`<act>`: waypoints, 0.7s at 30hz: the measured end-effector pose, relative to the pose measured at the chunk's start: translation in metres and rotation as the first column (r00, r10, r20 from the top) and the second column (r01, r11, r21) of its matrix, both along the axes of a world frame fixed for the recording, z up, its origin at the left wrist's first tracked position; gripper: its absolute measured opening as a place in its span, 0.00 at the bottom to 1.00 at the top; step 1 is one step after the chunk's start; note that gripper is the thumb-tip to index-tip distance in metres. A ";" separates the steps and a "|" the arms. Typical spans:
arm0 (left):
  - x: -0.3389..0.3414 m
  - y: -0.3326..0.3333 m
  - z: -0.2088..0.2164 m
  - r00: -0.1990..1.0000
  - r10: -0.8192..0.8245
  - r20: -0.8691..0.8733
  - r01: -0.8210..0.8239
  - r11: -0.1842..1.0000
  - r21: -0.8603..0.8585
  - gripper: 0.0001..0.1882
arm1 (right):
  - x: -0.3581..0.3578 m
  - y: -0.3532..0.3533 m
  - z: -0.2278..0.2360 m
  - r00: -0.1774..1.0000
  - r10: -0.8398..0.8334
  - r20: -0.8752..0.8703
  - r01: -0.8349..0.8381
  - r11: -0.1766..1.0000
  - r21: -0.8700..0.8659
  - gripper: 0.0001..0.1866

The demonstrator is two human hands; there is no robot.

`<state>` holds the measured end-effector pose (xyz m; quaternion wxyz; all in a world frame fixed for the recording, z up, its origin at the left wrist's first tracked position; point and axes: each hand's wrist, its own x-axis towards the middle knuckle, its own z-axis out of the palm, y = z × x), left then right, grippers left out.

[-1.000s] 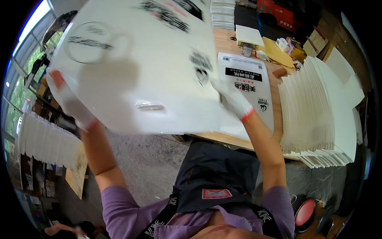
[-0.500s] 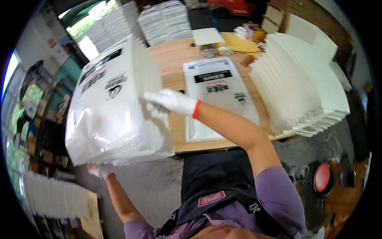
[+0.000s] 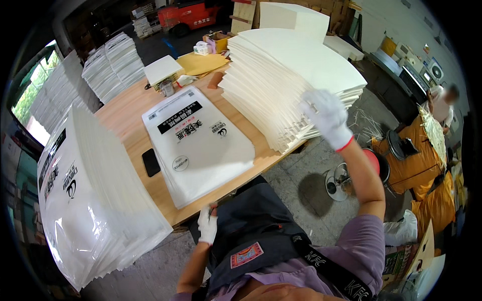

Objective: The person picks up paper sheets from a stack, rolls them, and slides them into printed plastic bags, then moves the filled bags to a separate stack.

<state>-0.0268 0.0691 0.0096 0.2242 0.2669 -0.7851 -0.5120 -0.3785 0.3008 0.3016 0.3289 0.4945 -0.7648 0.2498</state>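
Note:
My right hand [image 3: 329,119], in a white glove with a red cuff, is over the near right edge of a fanned stack of white paper sheets [image 3: 271,80]. Its fingers look apart, slightly smeared by motion; whether they touch the sheets is unclear. My left hand [image 3: 207,224], gloved with its fingertips bare, is low at the table's front edge, by my dark apron [image 3: 241,215]. Its fingers are curled, and nothing shows in them. Between the hands lies a flat pile of printed clear plastic bags [image 3: 211,150]. A bulky stack of filled plastic paper packs [image 3: 90,195] leans at the left.
A black phone [image 3: 150,162] lies on the wooden table [image 3: 125,118]. Farther back are a metal cup [image 3: 166,88], a brown block [image 3: 215,80] and yellow sheets [image 3: 201,63]. A round stool [image 3: 337,183] stands on the floor at right. Another person [image 3: 444,105] is far right.
My view has swung right. My right hand has left the filled packs for the fanned paper stack. My left hand has come from below the packs to the table's front edge.

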 end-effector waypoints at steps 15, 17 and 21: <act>-0.272 0.034 0.227 0.780 -0.521 -0.348 0.626 0.673 0.394 0.24 | -0.080 0.050 0.037 0.946 -0.299 -0.127 0.318 0.932 0.175 0.09; -0.317 0.041 0.240 0.741 -0.528 -0.414 0.665 0.494 0.560 0.31 | -0.089 0.050 0.040 0.917 -0.230 -0.327 0.270 0.960 0.082 0.07; -0.348 0.030 0.283 0.824 -0.273 -0.497 0.551 0.181 0.814 0.31 | -0.021 0.028 0.050 0.834 -0.006 -0.552 0.170 0.954 0.246 0.09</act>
